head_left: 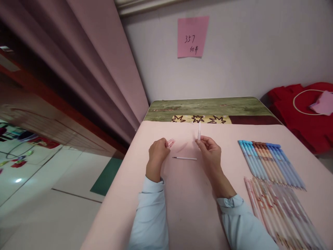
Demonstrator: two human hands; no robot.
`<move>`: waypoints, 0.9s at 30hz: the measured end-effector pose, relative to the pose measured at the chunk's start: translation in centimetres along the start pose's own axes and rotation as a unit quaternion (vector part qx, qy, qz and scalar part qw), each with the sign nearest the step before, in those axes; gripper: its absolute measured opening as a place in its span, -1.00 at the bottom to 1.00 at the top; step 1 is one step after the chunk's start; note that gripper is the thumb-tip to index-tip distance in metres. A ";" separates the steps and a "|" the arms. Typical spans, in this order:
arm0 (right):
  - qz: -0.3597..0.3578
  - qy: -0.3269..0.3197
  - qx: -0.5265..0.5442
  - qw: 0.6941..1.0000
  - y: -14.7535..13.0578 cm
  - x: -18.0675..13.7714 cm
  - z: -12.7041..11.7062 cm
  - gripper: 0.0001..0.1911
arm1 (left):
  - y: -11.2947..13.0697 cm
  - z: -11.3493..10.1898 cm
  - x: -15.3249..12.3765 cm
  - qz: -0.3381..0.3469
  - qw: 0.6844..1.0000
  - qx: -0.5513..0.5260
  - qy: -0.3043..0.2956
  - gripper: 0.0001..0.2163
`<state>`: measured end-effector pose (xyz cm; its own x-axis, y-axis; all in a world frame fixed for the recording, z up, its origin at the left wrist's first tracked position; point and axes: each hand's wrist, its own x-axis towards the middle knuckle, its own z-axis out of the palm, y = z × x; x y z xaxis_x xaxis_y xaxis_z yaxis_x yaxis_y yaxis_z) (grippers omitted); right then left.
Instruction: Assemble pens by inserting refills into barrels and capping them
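Observation:
My left hand (158,152) is closed on a clear pinkish pen part (171,142), its end sticking out past the fingers to the right. Between thumb and fingers, my right hand (210,151) pinches a whitish, translucent pen part (199,133) that points up, away from me. On the pink tabletop cover (187,194), between the two hands, a thin white pen refill (185,158) lies crosswise with its dark tip to the left. Neither hand touches the refill. Most of the left hand's piece is hidden by the fingers.
To the right lies a row of blue and brown pens (270,161), with a row of pink and pale pens (282,211) nearer me. A green patterned board edge (208,106) shows at the back. Red cloth (291,114) is beyond the right edge; a curtain (104,52) hangs left.

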<state>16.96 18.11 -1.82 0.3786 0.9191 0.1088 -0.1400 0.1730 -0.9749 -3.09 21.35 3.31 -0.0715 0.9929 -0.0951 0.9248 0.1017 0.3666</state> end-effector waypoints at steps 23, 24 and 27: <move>-0.008 -0.022 -0.057 0.998 -0.9 -0.3 -0.1 -0.76 | 0.7 0.0 0.6 -0.015 0.700 -0.714 -0.024 -0.81; -0.008 -0.024 -0.057 0.998 -0.8 -0.3 -0.1 -0.76 | 0.7 0.1 0.6 -0.011 0.705 -0.708 -0.026 -0.82; -0.001 -0.035 -0.060 0.998 -0.7 -0.3 -0.2 -0.76 | 0.7 0.2 0.5 0.001 0.713 -0.700 -0.033 -0.83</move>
<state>17.12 17.64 -1.22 0.3127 0.9422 0.1206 -0.0268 0.1357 -0.9904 -2.44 21.93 3.32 -0.0107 0.9929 -0.1187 -0.3580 0.1070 0.9276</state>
